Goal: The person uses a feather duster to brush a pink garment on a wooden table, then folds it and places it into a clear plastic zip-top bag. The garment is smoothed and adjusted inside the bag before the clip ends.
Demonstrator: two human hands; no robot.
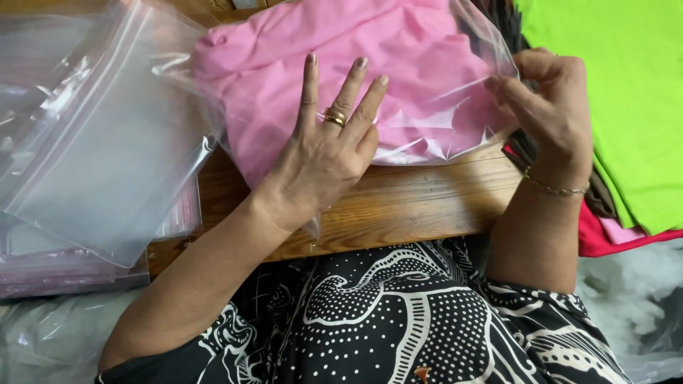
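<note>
Flat and unclenched, the left hand [329, 146] pressed the pink garment [334, 78] down inside its clear plastic bag [469, 107] on the wooden table [413, 206], keeping it steady, while the right hand [551, 107] pinched the bag's open edge; empty bags [92, 135] lay left, a green garment [626, 92] right

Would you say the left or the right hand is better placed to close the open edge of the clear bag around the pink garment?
Probably the right hand: its fingertips already pinch the clear bag at its edge. The left hand lies flat on the pink garment, holding it down on the wooden table.
</note>
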